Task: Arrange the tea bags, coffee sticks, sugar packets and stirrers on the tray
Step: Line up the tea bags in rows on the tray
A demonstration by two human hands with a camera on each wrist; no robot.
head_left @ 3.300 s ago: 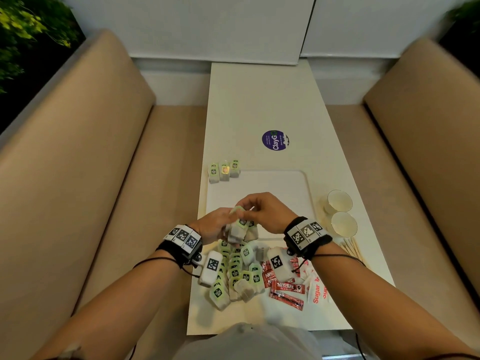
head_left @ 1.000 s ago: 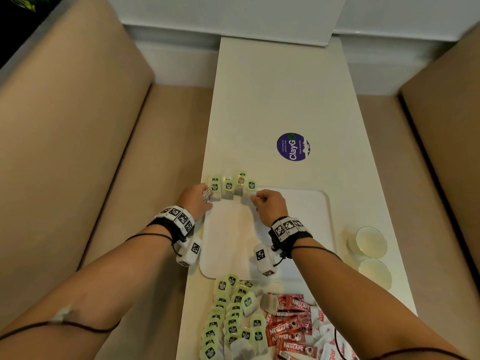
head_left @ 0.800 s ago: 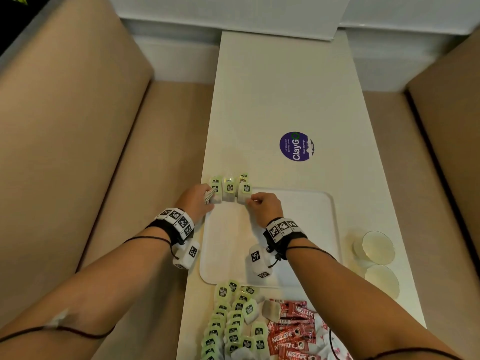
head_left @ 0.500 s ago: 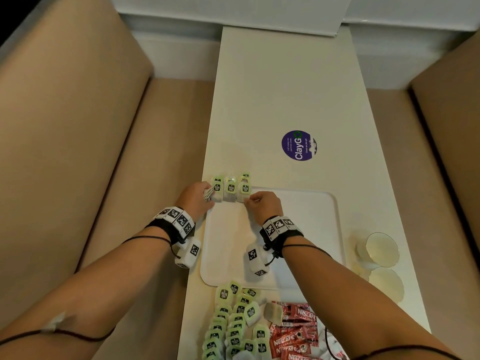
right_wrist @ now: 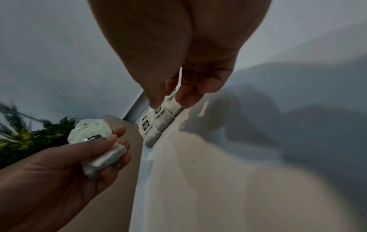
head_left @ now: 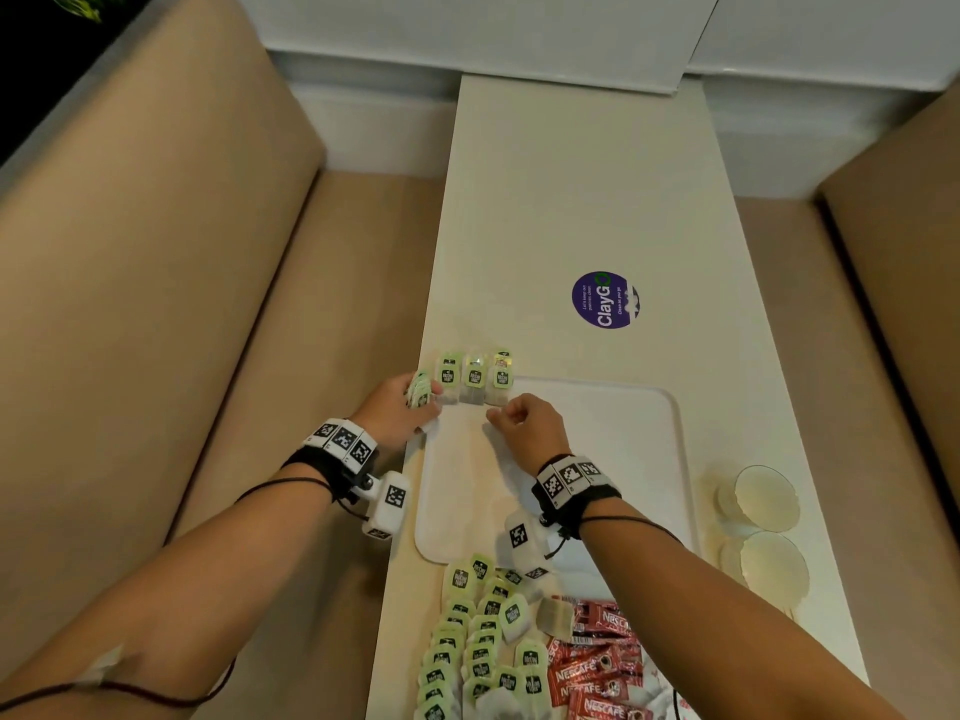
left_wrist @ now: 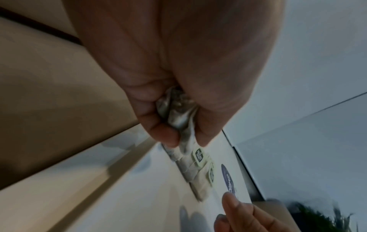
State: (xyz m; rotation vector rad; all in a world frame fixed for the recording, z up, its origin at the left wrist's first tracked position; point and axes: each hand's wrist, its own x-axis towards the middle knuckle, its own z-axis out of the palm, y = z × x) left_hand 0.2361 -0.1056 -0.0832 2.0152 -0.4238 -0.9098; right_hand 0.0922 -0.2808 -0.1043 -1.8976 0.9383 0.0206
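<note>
The long white tabletop point(head_left: 571, 200) carries a white tray point(head_left: 623, 433) near its middle, with a loose pile of tea bags point(head_left: 478, 641) and red coffee sticks point(head_left: 597, 662) at 6 o'clock from it. At the tray's 11 o'clock corner a short row of tea bags point(head_left: 474, 379) lies half over the rim. The left hand point(head_left: 400, 413) grips a small bundle of bags point(right_wrist: 93, 141), fingers curled round it; the right hand point(head_left: 530, 426) pinches the row's end bag point(right_wrist: 172, 102) between thumb and finger. These look featherlight, soft and crushable, best taken by the paper tag or top edge
</note>
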